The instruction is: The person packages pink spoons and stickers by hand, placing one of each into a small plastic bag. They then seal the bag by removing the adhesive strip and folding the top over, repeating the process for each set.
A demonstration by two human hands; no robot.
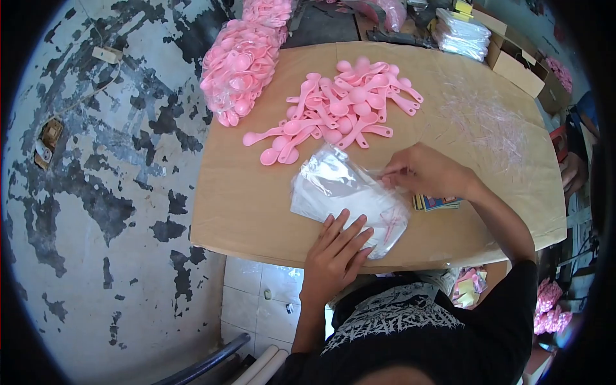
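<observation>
A stack of clear plastic bags [340, 186] lies near the front edge of the brown-covered table [256, 224]. My left hand [337, 250] rests on the stack's near side with its fingers stretched out flat. At the right side of the stack, my right hand [423, 170] is closed, thumb and fingers pinching the edge of a bag. Partly beneath my right hand sits a small pile of colourful printed cards [439, 203]. Beyond the bags spreads a loose heap of pink plastic spoons [346, 106].
A big clear bag full of pink spoons [240, 67] stands at the back left, by the peeling wall. Thin plastic strips [494, 122] litter the right side. Packed bags [461, 35] and an open cardboard box [516, 64] are behind. Another person's hand [573, 172] shows at far right.
</observation>
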